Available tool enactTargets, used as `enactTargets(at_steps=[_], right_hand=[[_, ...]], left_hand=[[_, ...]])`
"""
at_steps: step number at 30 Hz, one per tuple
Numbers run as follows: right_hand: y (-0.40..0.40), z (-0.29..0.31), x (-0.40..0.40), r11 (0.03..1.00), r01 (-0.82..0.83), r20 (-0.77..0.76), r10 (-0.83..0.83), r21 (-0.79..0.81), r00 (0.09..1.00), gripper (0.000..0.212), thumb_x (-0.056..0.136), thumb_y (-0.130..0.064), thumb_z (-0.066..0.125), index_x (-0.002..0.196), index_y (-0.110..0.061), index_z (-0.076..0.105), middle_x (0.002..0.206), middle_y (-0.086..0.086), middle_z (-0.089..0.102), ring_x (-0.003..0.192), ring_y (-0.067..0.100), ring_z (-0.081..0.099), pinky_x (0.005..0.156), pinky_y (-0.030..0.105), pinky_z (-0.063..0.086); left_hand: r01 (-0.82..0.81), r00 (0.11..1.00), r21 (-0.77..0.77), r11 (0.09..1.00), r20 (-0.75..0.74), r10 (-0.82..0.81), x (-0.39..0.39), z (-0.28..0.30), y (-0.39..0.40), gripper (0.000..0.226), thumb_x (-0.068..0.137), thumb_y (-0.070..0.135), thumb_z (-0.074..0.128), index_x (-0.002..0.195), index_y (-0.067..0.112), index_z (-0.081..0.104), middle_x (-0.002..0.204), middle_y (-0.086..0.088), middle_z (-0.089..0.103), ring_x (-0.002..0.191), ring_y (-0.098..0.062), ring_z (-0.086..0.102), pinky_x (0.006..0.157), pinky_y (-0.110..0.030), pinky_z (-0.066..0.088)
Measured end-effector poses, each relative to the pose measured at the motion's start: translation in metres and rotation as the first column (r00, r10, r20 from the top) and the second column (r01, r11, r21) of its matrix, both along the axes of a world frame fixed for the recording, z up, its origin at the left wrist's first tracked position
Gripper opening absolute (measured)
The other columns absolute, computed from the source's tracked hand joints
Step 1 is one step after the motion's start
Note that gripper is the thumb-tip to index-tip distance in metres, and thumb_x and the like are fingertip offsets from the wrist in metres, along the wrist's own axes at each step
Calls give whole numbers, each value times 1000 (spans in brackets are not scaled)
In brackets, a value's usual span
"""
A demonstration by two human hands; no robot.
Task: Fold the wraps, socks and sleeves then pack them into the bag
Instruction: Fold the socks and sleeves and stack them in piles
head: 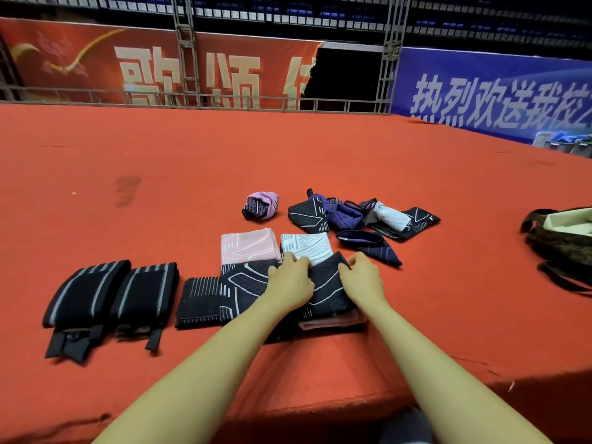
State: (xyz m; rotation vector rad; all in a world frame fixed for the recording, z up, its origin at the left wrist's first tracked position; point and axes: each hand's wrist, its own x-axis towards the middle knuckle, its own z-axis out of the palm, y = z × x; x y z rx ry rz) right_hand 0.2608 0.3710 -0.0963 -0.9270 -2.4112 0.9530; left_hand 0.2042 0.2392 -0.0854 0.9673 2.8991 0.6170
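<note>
Both hands are working on a black sock lying near the front edge of the red carpet. The left hand is resting on the sock's left side with its fingers curled together over the far edge, seeming to pinch the fabric. The right hand is sitting on the sock's right side, fingers bent and close together, gripping the far right corner. Under the sock, a pink piece is showing at the near edge.

Just beyond the hands, a folded pink sock and a folded white sock are lying side by side. To the left of the hands, another black patterned sock is lying flat, touching a small black sleeve. Further left, two folded black wraps with grey stripes are lying next to each other, straps pointing near.

Far behind, a rolled purple sock is sitting alone, and to its right a loose pile of black, purple and white pieces is waiting unfolded. The bag is standing open at the far right, well apart from the hands.
</note>
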Motion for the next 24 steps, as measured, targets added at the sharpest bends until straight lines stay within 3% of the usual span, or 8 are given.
enactTargets(at_steps=[3,7,10,14,20,24], right_hand=[[-4,-13,2,989,-9,146,-13,150,989,29,93,-23,48,120,-13,48,128,8,50,119,30,46,94,39,33],[-4,-37,17,882,-210,64,203,422,977,56,92,-21,49,144,-25,29,150,-8,27,133,18,27,103,36,19],[0,-47,19,888,-263,102,243,376,965,53,97,-24,41,148,-30,24,156,-14,17,143,8,14,107,34,10],[2,-48,13,892,-311,278,223,329,934,50,101,-34,29,150,-28,19,160,-9,8,145,6,9,113,43,4],[-4,-47,14,930,-244,256,173,275,951,48,99,-37,34,147,-30,30,157,-8,21,137,12,34,110,44,9],[3,-32,7,979,-89,-58,101,181,993,31,95,-35,46,124,-29,55,134,-8,53,121,13,49,98,33,20]], left_hand=[[-7,982,-189,982,-188,-29,1,-14,-1,34,92,29,48,123,14,51,131,-11,41,119,-32,39,99,-41,29],[10,945,-138,990,-321,-55,4,-23,-1,29,92,29,49,115,14,58,130,-6,41,117,-29,38,91,-38,30],[32,938,-136,990,-337,-77,4,-28,-2,26,94,28,44,112,17,59,123,-3,49,116,-26,43,90,-37,30],[25,940,-150,988,-334,-75,3,-29,-3,25,96,30,42,114,21,57,121,2,53,116,-22,45,91,-36,29],[20,957,-235,972,-277,-87,5,-23,1,26,94,25,43,115,18,57,125,-3,51,118,-27,43,96,-40,28],[15,968,-161,987,-245,-55,-1,-1,12,30,92,29,45,115,18,61,123,-6,54,119,-31,41,98,-41,27]])
